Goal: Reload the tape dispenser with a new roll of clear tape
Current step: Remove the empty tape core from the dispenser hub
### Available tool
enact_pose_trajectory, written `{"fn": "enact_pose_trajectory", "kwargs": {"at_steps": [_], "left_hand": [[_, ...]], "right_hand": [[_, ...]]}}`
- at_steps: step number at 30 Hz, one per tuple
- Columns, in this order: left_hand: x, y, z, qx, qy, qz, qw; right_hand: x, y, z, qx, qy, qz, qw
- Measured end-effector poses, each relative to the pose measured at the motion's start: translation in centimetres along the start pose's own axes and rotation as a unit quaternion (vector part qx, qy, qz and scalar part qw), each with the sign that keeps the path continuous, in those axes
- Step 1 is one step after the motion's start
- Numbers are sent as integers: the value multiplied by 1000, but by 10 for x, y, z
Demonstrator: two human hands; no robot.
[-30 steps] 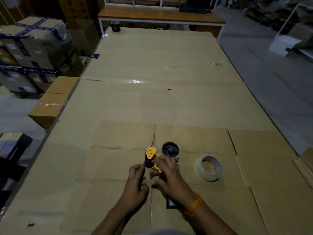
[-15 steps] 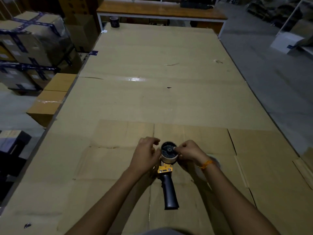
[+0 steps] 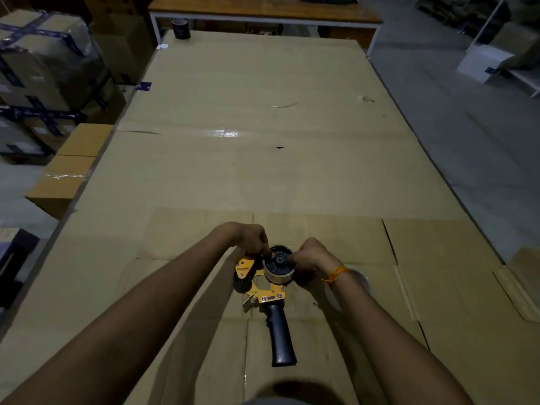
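Observation:
The tape dispenser [image 3: 267, 296] lies flat on the cardboard-covered table [image 3: 263, 159], its black handle [image 3: 280, 337] pointing toward me and its yellow frame to the left. Its black spool [image 3: 277, 263] carries a pale ring around the rim. My left hand [image 3: 251, 238] pinches the spool's left edge with closed fingers. On the opposite edge, my right hand [image 3: 311, 255] does the same. The new clear tape roll [image 3: 361, 280] lies on the table to the right, mostly hidden behind my right wrist.
A dark roll [image 3: 181, 29] stands at the table's far left corner. Cardboard boxes [image 3: 67, 176] and wrapped stacks [image 3: 43, 62] sit on the floor along the left edge. A wooden bench [image 3: 263, 10] closes the far end; a white box [image 3: 485, 62] is far right.
The dispenser was turned so its handle points at me. Both hands moved from its yellow front end to the spool and now grip its rim, covering the clear roll.

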State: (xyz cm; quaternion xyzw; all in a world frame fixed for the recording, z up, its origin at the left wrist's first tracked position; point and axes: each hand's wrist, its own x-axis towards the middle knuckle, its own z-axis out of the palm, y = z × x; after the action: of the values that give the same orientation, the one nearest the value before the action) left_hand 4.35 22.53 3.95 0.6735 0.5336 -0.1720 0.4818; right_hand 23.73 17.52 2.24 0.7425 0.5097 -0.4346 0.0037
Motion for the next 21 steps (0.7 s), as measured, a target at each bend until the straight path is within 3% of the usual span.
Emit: {"fn": "enact_pose_trajectory", "kwargs": {"at_steps": [12, 21], "left_hand": [[3, 3, -7, 10, -69, -19, 997], [4, 4, -1, 1, -32, -23, 999]], "right_hand": [[1, -3, 3, 11, -9, 5, 1000], [-3, -3, 6, 9, 8, 0, 1000]]}}
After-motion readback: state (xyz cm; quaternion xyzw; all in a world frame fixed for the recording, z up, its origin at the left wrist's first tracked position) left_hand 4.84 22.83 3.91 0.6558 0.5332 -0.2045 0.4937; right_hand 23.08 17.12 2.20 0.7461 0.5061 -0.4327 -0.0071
